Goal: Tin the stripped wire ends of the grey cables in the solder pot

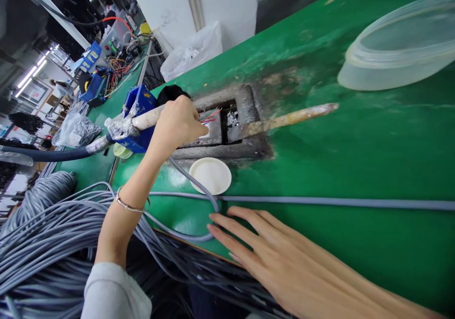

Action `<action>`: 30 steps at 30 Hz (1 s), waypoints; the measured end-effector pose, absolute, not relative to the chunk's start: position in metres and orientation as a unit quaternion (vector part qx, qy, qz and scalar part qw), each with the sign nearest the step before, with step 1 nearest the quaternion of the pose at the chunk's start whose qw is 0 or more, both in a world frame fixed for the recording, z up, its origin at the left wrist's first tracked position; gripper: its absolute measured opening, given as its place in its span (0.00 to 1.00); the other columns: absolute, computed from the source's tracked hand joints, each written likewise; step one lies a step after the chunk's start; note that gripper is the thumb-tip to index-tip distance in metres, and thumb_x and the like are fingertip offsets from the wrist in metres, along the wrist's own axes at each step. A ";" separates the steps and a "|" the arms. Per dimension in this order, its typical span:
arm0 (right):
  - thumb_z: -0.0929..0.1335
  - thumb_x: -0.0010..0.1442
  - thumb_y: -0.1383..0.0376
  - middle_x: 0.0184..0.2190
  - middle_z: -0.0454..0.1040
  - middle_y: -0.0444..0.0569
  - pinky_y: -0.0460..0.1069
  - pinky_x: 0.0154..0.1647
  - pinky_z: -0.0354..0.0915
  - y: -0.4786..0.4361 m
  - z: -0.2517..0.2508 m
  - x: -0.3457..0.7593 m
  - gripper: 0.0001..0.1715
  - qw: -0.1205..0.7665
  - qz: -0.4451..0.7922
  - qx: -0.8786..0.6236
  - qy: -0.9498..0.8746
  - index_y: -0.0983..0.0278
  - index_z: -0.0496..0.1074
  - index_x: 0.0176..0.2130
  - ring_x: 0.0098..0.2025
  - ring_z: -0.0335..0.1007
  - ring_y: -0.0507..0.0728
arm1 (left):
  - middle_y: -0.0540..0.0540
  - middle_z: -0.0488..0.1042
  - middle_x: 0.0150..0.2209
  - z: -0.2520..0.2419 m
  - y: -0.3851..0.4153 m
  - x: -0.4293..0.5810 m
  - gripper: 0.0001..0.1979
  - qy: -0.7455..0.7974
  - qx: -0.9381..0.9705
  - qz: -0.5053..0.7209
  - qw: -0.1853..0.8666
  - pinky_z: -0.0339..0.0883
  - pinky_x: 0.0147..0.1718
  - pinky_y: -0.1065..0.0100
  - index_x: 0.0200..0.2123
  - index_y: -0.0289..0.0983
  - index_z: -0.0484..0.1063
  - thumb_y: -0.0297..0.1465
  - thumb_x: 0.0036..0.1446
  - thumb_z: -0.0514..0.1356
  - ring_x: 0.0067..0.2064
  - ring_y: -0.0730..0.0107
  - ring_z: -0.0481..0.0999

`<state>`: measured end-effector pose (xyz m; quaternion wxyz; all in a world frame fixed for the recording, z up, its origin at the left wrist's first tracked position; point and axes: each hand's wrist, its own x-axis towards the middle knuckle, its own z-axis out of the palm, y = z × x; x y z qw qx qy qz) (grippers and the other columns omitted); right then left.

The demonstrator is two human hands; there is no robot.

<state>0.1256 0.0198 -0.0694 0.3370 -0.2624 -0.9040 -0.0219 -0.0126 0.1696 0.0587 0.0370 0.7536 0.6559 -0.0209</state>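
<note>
My left hand is closed in a pinch on the end of a grey cable, holding its red and white bare wires at the dark recessed solder pot set into the green table. My right hand lies flat with fingers stretched out near the table's front edge, its fingertips beside the loop of the same grey cable, which runs off to the right. A worn stick lies across the pot. A small white dish sits just in front of the pot.
A thick bundle of grey cables hangs at the lower left. A corrugated hose ends by a blue box. A translucent plastic bowl lies at the upper right. Plastic bags and a cluttered bench stand farther back.
</note>
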 end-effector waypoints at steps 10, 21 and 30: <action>0.56 0.54 0.83 0.39 0.75 0.49 0.50 0.40 0.69 0.018 -0.073 0.122 0.26 0.367 -0.012 -0.242 -0.898 0.65 0.74 0.40 0.44 0.69 0.57 | 0.34 0.75 0.30 0.027 0.185 -0.021 0.05 0.682 0.731 0.006 0.033 0.65 0.36 0.60 0.25 0.28 0.74 0.23 0.42 0.59 0.36 0.54 0.73; 0.57 0.53 0.82 0.38 0.75 0.49 0.49 0.33 0.68 0.021 -0.074 0.121 0.24 0.390 0.017 -0.244 -0.888 0.66 0.74 0.38 0.41 0.68 0.57 | 0.36 0.74 0.32 0.013 0.199 -0.014 0.12 0.692 0.720 -0.013 0.048 0.66 0.38 0.62 0.35 0.26 0.74 0.23 0.44 0.60 0.36 0.58 0.73; 0.56 0.51 0.83 0.37 0.75 0.48 0.50 0.35 0.67 0.022 -0.072 0.122 0.26 0.386 0.012 -0.242 -0.890 0.65 0.74 0.38 0.42 0.68 0.57 | 0.32 0.75 0.36 0.008 0.198 -0.018 0.12 0.687 0.726 -0.005 0.038 0.66 0.36 0.61 0.35 0.27 0.74 0.23 0.43 0.58 0.36 0.56 0.73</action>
